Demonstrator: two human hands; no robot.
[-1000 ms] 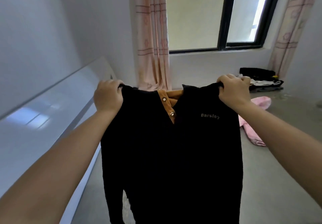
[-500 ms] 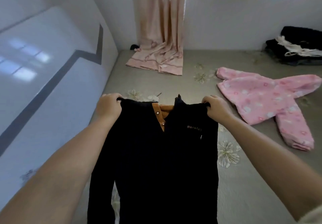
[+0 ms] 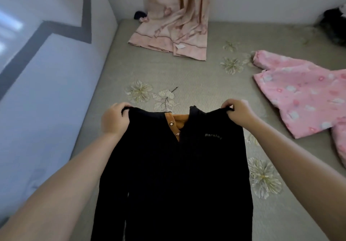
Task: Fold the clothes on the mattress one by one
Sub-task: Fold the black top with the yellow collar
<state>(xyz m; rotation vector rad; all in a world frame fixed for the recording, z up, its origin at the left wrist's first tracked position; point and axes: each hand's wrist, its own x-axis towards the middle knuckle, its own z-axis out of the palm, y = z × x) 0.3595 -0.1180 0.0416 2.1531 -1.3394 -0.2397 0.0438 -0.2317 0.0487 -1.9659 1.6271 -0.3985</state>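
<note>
Hands [image 3: 115,118] [image 3: 238,112] gripping black top [image 3: 177,175] — unclear chest lettering [image 3: 213,136]

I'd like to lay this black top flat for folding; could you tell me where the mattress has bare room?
Bare mattress lies ahead of the black top, between the curtain hem and the pink garment. The right side is crowded.

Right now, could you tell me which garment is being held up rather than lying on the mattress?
The black top, held by its shoulders in both hands. The pink garment lies flat on the mattress to its right.
</note>
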